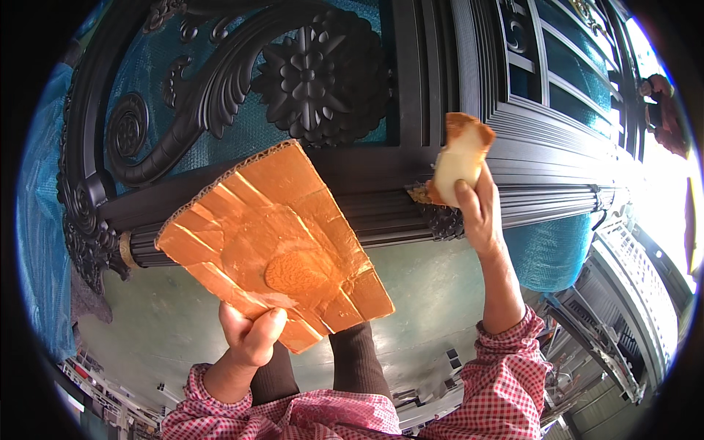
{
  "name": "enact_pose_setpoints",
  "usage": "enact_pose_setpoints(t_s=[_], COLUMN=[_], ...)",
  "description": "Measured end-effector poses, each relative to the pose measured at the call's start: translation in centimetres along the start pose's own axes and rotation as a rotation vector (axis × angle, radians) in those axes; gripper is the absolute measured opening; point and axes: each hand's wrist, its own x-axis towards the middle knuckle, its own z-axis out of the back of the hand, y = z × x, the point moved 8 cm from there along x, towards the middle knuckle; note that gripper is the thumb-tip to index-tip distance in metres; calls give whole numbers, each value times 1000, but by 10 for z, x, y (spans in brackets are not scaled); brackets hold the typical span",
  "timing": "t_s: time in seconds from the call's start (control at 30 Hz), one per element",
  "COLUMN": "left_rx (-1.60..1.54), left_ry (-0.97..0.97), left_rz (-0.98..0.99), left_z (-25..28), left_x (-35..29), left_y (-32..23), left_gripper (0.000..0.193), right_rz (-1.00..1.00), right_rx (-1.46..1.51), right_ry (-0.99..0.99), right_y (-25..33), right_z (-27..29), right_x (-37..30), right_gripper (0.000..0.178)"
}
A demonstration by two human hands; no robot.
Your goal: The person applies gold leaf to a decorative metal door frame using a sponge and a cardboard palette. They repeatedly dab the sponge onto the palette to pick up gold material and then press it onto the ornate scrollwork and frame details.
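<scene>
My left hand grips the lower edge of a piece of corrugated cardboard, coated in copper-gold paint with a thicker round patch near its middle. In my right hand is a pale sponge, its top end stained orange-gold. The sponge is up against or just in front of a dark ornate metal panel, by a small carved ornament that shows some gold on its left side. Whether the sponge touches the metal I cannot tell. The cardboard hides part of the panel's lower rail.
Scrollwork and a large flower rosette decorate the panel's left part. Blue bubble wrap hangs at the far left, and a wrapped roll lies beneath the rail. Metal frames are stacked at right. Another person is at the far right.
</scene>
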Motion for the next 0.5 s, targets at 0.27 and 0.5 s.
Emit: enact_pose_setpoints(t_s=[0.27, 0.5], left_rx=[9, -38], left_ry=[-1, -34], left_rz=[-26, -32], left_z=[3, 3], left_x=[-5, -4], left_y=[1, -8], left_gripper=[64, 53], right_rz=[-35, -20], right_rx=[-110, 283], right_ry=[180, -196], right_y=[8, 16], right_z=[-31, 40], right_x=[8, -9], right_gripper=[26, 51])
